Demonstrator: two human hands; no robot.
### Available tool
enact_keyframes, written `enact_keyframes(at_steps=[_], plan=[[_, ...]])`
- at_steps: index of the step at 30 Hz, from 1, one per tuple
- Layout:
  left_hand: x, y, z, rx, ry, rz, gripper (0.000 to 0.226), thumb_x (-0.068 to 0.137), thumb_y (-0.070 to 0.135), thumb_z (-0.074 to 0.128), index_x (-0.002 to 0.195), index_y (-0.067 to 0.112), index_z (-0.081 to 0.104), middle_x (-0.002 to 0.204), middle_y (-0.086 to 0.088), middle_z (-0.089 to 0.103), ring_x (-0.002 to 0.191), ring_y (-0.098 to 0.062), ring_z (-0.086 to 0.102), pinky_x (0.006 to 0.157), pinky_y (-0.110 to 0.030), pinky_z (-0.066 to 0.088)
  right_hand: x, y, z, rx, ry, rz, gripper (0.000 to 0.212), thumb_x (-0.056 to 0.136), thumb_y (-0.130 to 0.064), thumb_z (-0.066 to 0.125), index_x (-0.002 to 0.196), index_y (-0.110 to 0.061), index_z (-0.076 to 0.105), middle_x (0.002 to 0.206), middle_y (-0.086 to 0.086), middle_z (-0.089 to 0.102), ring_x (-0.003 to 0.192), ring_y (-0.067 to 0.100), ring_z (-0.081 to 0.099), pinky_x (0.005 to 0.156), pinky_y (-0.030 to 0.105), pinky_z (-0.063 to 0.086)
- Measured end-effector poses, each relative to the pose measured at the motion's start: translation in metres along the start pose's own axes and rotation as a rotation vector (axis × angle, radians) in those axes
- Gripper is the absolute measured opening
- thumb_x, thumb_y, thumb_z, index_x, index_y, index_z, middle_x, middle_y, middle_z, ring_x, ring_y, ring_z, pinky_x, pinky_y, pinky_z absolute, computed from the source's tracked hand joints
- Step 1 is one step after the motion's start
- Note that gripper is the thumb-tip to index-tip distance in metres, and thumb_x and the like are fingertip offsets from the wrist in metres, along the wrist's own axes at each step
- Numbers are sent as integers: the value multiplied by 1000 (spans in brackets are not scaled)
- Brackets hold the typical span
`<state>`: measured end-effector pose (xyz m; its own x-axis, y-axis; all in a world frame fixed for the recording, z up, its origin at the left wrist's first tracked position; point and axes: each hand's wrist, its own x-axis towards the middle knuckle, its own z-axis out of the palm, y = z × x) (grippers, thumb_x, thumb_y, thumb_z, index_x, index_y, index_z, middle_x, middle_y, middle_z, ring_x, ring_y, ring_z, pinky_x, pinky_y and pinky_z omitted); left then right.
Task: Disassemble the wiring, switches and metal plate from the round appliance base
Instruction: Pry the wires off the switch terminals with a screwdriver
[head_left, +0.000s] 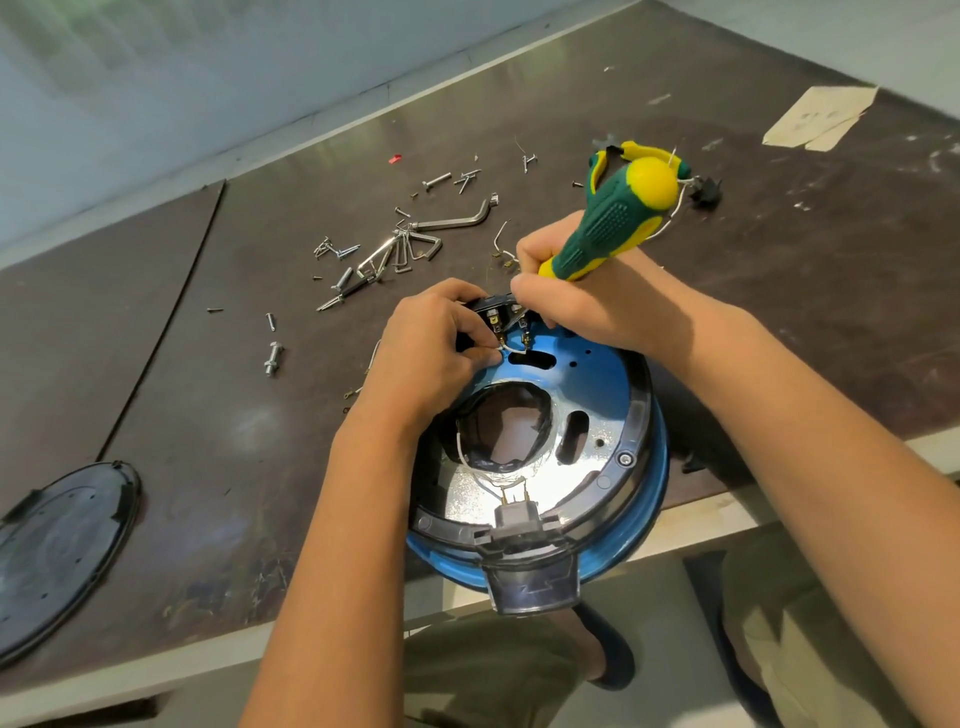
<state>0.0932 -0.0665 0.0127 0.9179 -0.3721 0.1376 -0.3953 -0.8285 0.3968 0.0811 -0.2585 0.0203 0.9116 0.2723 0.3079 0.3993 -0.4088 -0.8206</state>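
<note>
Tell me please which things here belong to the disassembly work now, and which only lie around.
In use: round base, screwdriver in the right hand, white wire pinched by the left hand, switch terminals.

Lying about: loose screws, hex keys, black cover, paper scrap.

Two bare forearms, no sleeves, watch or rings, reaching from the lower edge of the frame. Left hand (431, 343) and right hand (576, 306) ungloved. Olive-khaki trousers at bottom centre and lower right; dark shoe between.
</note>
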Motion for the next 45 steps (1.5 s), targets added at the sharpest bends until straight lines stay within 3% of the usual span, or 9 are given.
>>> enact_keyframes(at_steps=[4,8,18,26,28,30,36,41,45], plan=[[1,0,0,11,-10,-1,11,74,19,84,83,25,81,125,8,61,109,-16,59,93,-38,49,8,-2,3,112,110,176,31,88,-12,58,60,0,51,51,11,56,44,12,45,49,23,38],[1,-1,0,21,-7,1,11,75,20,84,83,26,80,126,8,61,110,-16,58,93,-39,49,16,-3,3,199,161,299,30,86,-17,57,56,-13,55,47,8,56,34,17,38,40,19,31],[0,-2,1,29,1,29,12,74,17,85,83,25,81,125,6,62,109,-14,59,92,-32,48,24,0,1,410,173,488,25,89,-18,56,65,-10,55,48,5,49,34,14,28,40,15,23],[-1,-2,2,32,22,51,14,73,15,85,85,21,82,120,6,65,104,-9,59,85,-9,38,22,-4,0,432,152,566,24,90,-23,56,67,-14,55,47,-3,49,33,9,30,38,15,24],[-1,-1,0,14,17,52,15,73,14,85,86,19,82,120,5,66,104,-11,61,92,-18,43,21,-6,1,447,191,586,22,88,-20,57,68,-13,56,46,-2,49,33,10,30,38,15,24],[0,0,-1,12,11,49,16,73,14,84,88,18,82,121,4,66,106,-12,61,95,-23,45,23,-8,0,448,214,591,19,87,-19,57,69,-12,56,46,-1,49,33,10,31,38,15,24],[0,0,-3,4,3,33,18,75,15,84,92,14,81,125,4,64,110,-10,57,93,-17,40,22,-8,-1,442,195,583,20,89,-20,57,70,-13,56,48,-2,49,34,9,31,38,16,25],[0,1,-4,8,3,38,18,74,15,84,91,13,81,123,3,65,106,-7,57,89,-8,36,16,-8,4,313,210,374,27,87,-18,58,61,-13,56,47,6,51,33,14,36,38,16,27],[0,1,-2,15,7,32,17,73,15,85,89,14,82,123,1,65,107,-12,60,91,-14,39,15,-11,6,249,219,334,29,85,-18,59,57,-13,57,45,7,52,32,15,37,38,15,29]])
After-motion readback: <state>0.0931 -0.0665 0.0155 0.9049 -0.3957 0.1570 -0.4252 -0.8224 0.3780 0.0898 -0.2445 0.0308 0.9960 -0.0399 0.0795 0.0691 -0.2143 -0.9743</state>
